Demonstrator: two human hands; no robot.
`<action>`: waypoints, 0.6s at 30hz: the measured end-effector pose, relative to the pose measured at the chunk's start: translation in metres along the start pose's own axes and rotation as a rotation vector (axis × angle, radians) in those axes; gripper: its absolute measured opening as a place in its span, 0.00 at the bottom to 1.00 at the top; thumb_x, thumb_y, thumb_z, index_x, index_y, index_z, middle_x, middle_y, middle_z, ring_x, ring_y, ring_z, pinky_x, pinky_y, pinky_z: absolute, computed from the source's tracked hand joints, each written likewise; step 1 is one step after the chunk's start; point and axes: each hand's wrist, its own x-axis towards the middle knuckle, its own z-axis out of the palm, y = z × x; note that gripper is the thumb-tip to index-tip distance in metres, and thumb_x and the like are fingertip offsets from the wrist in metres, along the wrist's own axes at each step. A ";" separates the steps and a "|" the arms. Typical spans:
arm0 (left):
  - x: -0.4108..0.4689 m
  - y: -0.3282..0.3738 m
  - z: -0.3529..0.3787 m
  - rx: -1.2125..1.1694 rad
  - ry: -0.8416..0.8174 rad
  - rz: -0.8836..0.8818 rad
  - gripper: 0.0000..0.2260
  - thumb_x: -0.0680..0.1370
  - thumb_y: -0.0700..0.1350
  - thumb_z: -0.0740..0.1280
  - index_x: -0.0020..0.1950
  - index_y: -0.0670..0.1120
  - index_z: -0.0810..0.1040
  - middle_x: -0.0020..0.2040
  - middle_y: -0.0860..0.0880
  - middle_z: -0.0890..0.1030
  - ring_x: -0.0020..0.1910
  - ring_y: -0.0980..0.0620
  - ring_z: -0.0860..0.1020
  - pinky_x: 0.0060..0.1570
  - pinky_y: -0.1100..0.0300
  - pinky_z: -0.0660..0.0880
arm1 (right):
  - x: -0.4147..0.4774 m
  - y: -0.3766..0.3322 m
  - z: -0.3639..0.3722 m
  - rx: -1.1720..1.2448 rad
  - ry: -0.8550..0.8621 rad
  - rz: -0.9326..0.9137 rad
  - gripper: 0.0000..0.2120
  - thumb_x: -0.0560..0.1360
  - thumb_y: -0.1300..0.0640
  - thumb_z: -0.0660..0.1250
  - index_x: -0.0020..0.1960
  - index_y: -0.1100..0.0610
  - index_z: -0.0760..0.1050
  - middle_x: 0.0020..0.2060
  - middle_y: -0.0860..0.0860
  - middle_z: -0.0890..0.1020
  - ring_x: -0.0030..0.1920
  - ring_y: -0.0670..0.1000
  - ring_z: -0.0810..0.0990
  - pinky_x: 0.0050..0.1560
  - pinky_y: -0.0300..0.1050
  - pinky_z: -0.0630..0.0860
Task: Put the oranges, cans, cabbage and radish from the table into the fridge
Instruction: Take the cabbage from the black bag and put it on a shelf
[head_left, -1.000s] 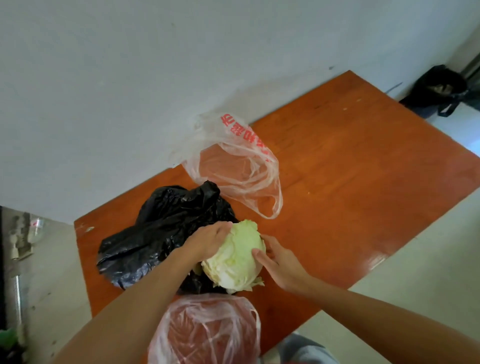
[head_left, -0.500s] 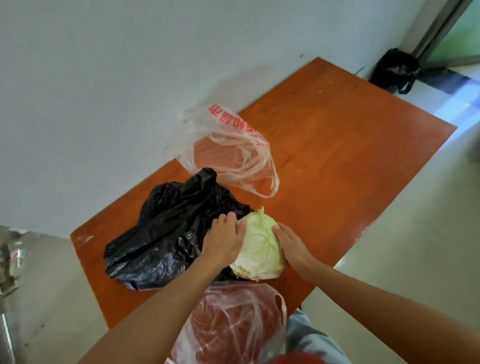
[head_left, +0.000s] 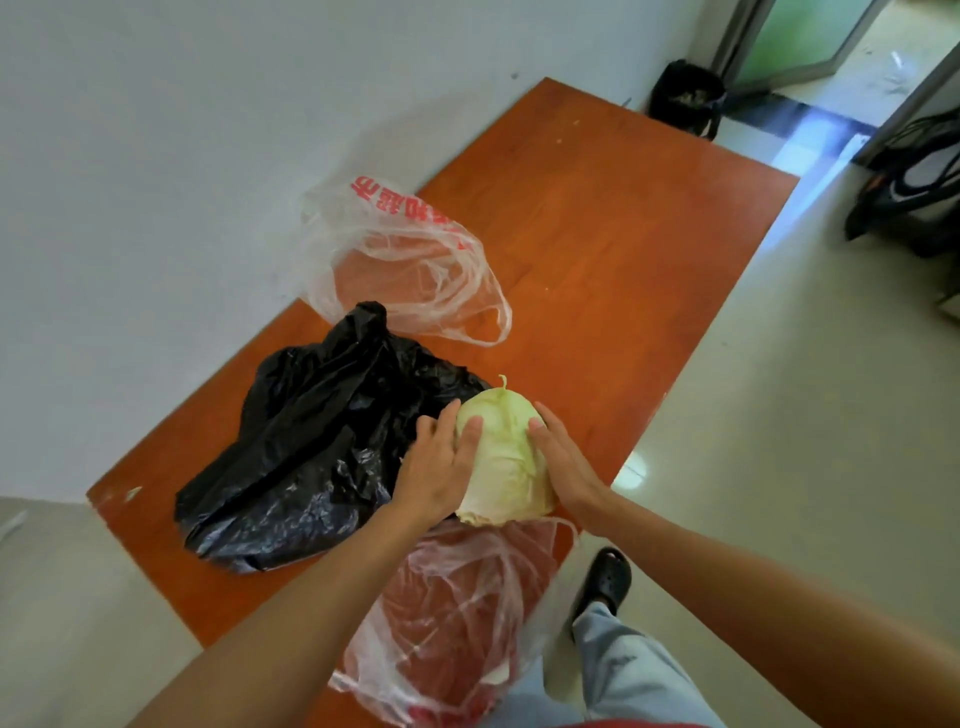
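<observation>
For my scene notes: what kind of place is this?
Likely a simple home room: an orange wooden table against a white wall, a clear shopping bag, a cabbage.

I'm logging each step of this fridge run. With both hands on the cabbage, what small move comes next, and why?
Probably lift the cabbage clear of the table: the left hand and right hand press it from either side, beside the black bag.
</observation>
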 end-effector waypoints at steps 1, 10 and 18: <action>0.001 0.004 0.003 0.013 -0.001 -0.003 0.29 0.79 0.64 0.46 0.78 0.53 0.53 0.71 0.44 0.63 0.64 0.42 0.70 0.56 0.52 0.65 | -0.001 0.000 0.001 0.007 0.016 0.004 0.30 0.79 0.37 0.53 0.77 0.46 0.54 0.73 0.47 0.63 0.69 0.50 0.66 0.70 0.52 0.66; 0.008 0.074 0.012 -0.023 0.109 0.198 0.36 0.74 0.70 0.42 0.77 0.53 0.55 0.73 0.47 0.64 0.69 0.46 0.66 0.67 0.50 0.65 | -0.024 -0.027 -0.043 0.009 0.219 -0.171 0.34 0.76 0.32 0.54 0.77 0.42 0.50 0.74 0.49 0.62 0.70 0.50 0.65 0.71 0.55 0.65; 0.028 0.256 0.071 -0.127 0.196 0.482 0.37 0.73 0.69 0.43 0.77 0.51 0.56 0.73 0.46 0.64 0.69 0.49 0.66 0.63 0.60 0.62 | -0.057 -0.086 -0.222 -0.143 0.468 -0.429 0.36 0.71 0.29 0.52 0.76 0.39 0.52 0.72 0.47 0.65 0.65 0.46 0.68 0.64 0.46 0.68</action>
